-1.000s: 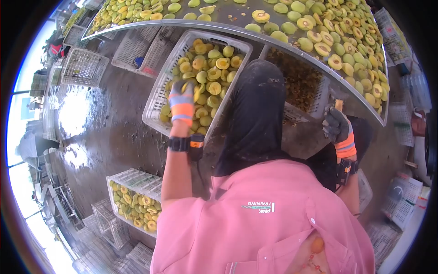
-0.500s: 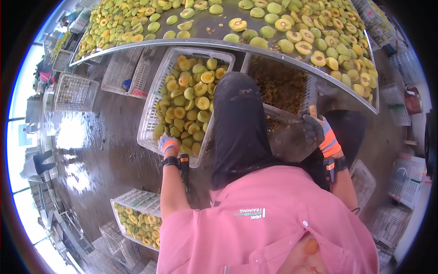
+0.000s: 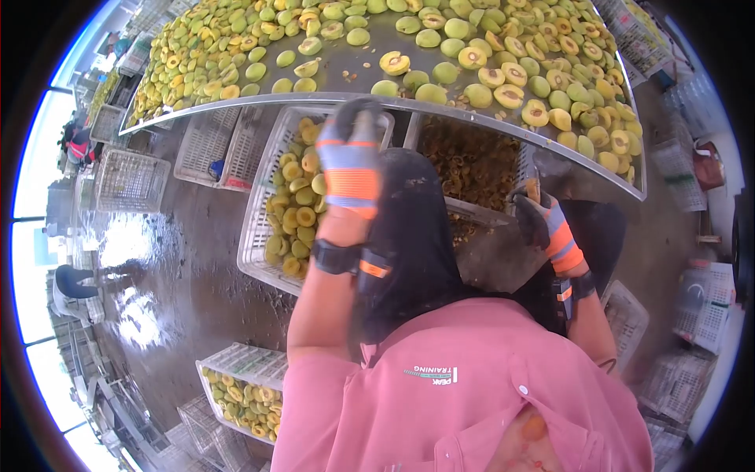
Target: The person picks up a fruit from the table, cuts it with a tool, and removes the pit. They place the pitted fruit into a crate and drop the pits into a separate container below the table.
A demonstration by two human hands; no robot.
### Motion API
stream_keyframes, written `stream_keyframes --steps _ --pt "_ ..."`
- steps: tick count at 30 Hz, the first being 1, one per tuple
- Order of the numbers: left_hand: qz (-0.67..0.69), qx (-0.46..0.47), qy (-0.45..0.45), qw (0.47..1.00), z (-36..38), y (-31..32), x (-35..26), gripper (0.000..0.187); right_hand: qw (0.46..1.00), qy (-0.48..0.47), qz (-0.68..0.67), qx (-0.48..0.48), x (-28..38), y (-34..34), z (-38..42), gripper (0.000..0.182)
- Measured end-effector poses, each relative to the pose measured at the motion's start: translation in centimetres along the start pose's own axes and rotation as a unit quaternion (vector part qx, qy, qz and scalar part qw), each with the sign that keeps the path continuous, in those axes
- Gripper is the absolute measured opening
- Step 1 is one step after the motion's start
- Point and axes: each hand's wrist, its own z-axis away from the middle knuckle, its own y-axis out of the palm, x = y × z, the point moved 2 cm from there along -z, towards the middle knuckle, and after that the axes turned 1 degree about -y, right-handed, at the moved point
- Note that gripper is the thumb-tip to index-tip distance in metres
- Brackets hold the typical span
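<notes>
My left hand (image 3: 350, 161), in a grey and orange glove, is raised over the far part of the crate of halved fruit (image 3: 250, 236), its fingertips at the table's metal edge. Motion smears its fingers, so a hold cannot be made out. Gloved too, my right hand (image 3: 541, 220) is closed around a tool with a wooden handle (image 3: 533, 189), beside my right knee. Green and yellow fruit halves (image 3: 508, 97) lie on the metal table (image 3: 346, 64) in front of me.
Under the table edge stands a crate of brown pits and scraps (image 3: 476, 161). Another crate of fruit halves (image 3: 244, 401) is at the lower left, on the wet floor (image 3: 181, 275). Empty-looking crates (image 3: 132, 179) stand further left. A person (image 3: 75, 291) bends at the far left.
My left hand has moved from the near left side of the fruit crate up to the table edge. My right hand has stayed nearly in place, still holding the tool. The view has shifted slightly.
</notes>
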Motion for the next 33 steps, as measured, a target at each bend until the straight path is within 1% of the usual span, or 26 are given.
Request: stream_keyframes --steps 1,2,4,7,8,9,10,11,12,13,14,17,20,21,22,23,24,25,26,27,28,29,30,31,32,33 --pt "-0.092 0.068 0.043 0.992 1.1 2.5 -0.8 0.015 1.000 -0.001 0.001 -0.004 0.6 0.0 0.3 0.017" --pt "-0.183 0.135 0.088 0.970 2.1 4.8 -1.0 0.015 1.000 -0.003 0.001 -0.009 1.0 -0.1 0.4 0.017" --pt "-0.080 0.243 0.107 0.961 3.7 9.2 -0.2 0.013 0.999 -0.006 0.020 -0.030 0.4 -1.1 0.1 0.017" --pt "-0.237 0.192 0.229 0.924 2.9 8.4 -1.5 0.012 0.999 0.013 0.003 -0.050 -1.1 -2.5 -0.5 0.015" --pt "-0.169 0.154 0.153 0.961 1.8 6.7 0.8 0.011 0.998 0.023 -0.008 -0.057 -1.4 -2.8 -0.6 0.015" --pt "-0.171 0.111 0.086 0.975 0.3 4.0 1.9 0.012 0.998 0.028 0.024 -0.059 -1.5 -3.0 -0.6 0.015" --pt "-0.155 0.034 0.010 0.987 -1.2 0.8 4.4 0.013 0.996 0.035 0.055 -0.061 -1.5 -3.2 -0.4 0.015" --pt "-0.154 -0.019 -0.007 0.988 -2.9 -3.0 7.3 0.010 0.993 0.042 0.086 -0.062 -1.7 -3.4 -0.4 0.015" --pt "-0.181 -0.078 -0.005 0.980 -4.3 -7.7 11.4 0.013 0.994 0.034 0.092 -0.052 -2.2 -3.8 -0.7 0.015" --pt "-0.261 -0.098 -0.033 0.960 -4.9 -12.6 14.9 0.016 0.994 0.025 0.097 -0.043 -3.1 -4.3 -1.2 0.015" --pt "-0.340 -0.116 -0.059 0.931 -5.3 -16.0 17.4 0.020 0.994 0.016 0.102 -0.033 -3.8 -4.5 -1.6 0.016" --pt "-0.529 -0.057 -0.068 0.844 -4.6 -19.1 20.8 0.031 0.989 0.022 0.134 -0.067 -4.7 -4.4 -2.2 0.017" --pt "-0.603 0.011 -0.130 0.787 -4.6 -15.6 20.0 0.041 0.984 0.067 0.142 -0.080 -2.8 -2.8 -1.9 0.017" --pt "-0.621 0.046 -0.162 0.765 -5.2 -14.9 20.6 0.048 0.986 0.050 0.145 -0.072 -3.3 -3.0 -2.3 0.017" --pt "-0.653 0.074 -0.125 0.743 -5.4 -15.3 22.2 0.045 0.986 0.034 0.148 -0.068 -4.4 -3.2 -2.8 0.018" --pt "-0.680 0.105 -0.084 0.720 -5.7 -17.2 25.6 0.043 0.986 0.017 0.150 -0.069 -5.0 -3.7 -2.9 0.019" --pt "-0.702 0.137 -0.036 0.697 -6.7 -17.8 27.5 0.040 0.987 0.026 0.140 -0.074 -4.7 -3.4 -2.8 0.019" --pt "-0.708 0.164 -0.077 0.683 -7.4 -17.6 27.9 0.036 0.987 0.032 0.129 -0.088 -4.0 -2.9 -2.7 0.021" --pt "-0.711 0.195 -0.112 0.667 -7.8 -17.4 28.2 0.032 0.983 -0.040 0.161 -0.076 -4.4 -3.0 -2.8 0.019" --pt "-0.730 0.201 -0.079 0.648 -8.5 -18.9 30.9 0.028 0.988 0.009 0.127 -0.083 -4.7 -3.2 -2.8 0.020" --pt "-0.726 0.177 -0.077 0.660 -8.0 -17.6 29.1 0.028 0.989 -0.063 0.090 -0.102 -7.1 -3.9 -3.8 0.020" --pt "-0.708 0.201 -0.039 0.676 -8.2 -17.7 28.9 0.028 0.988 -0.035 0.115 -0.100 -5.5 -3.5 -3.1 0.018" --pt "-0.683 0.157 -0.099 0.706 -8.1 -17.2 27.6 0.027 0.979 0.102 0.153 -0.091 -3.4 -3.3 -2.4 0.038" --pt "-0.672 0.140 -0.121 0.717 -7.6 -16.1 25.9 0.027 0.982 0.087 0.146 -0.088 -3.0 -3.5 -2.2 0.038" --pt "-0.656 0.139 -0.105 0.734 -7.8 -17.5 27.0 0.026 0.984 0.078 0.133 -0.089 -2.7 -3.6 -1.8 0.038" --pt "-0.659 0.136 -0.095 0.733 -7.6 -17.4 26.1 0.024 0.986 0.069 0.121 -0.090 -2.5 -3.7 -1.4 0.038"
